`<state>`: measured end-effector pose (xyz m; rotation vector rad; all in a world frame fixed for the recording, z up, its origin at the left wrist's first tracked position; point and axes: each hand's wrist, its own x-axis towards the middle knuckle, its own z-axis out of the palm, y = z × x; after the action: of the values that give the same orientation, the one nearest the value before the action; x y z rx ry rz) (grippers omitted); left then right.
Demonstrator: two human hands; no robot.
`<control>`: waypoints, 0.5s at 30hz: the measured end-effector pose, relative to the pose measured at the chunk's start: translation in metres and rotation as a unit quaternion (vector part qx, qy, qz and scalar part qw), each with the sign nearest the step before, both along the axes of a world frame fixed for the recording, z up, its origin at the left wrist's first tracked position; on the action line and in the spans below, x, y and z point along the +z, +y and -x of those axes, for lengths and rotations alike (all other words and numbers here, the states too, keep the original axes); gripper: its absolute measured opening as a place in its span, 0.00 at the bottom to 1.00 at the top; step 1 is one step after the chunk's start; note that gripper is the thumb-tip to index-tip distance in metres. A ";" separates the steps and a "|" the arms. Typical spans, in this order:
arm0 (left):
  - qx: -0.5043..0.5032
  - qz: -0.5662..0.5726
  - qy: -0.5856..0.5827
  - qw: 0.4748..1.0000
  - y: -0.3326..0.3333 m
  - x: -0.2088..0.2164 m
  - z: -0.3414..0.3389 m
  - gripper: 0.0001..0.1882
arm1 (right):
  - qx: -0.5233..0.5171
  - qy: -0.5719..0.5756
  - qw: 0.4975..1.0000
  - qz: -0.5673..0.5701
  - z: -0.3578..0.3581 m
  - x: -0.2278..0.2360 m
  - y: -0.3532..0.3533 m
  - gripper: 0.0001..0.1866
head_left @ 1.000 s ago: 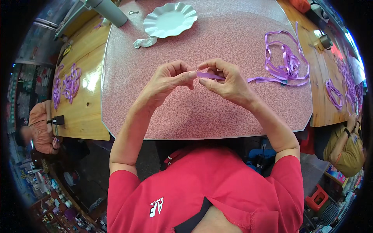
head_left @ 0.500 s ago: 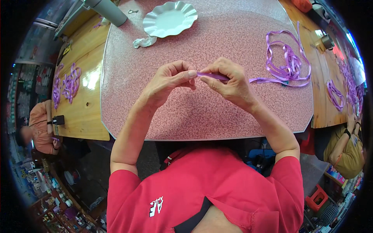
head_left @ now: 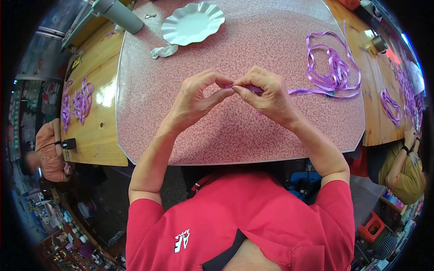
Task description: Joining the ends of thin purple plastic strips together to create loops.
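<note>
Purple ribbon (head_left: 256, 89) is pinched in the left hand (head_left: 195, 95) and the right hand (head_left: 270, 95), each grip closed on it. More purple loops (head_left: 333, 82) lie on the pink worktop (head_left: 217, 140), off to the right.

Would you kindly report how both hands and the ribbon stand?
Right hand pinching purple ribbon; left hand touching it. Rest heaped loosely to the right. Pale plate beyond, clear of both hands.

Purple ribbon (head_left: 256, 89) partly hidden by right fingers (head_left: 249, 80).
</note>
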<state>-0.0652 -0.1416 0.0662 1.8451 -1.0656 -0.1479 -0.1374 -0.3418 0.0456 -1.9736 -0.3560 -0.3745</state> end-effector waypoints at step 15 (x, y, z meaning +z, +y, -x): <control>0.010 -0.039 0.205 0.978 0.015 -0.005 -0.001 0.07 | 0.028 0.217 0.956 -0.194 -0.003 0.010 -0.012 0.06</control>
<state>-0.0639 -0.1268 0.0614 1.7917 -0.7604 -0.5397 -0.1347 -0.3539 0.0556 -1.5973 -0.0478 0.0347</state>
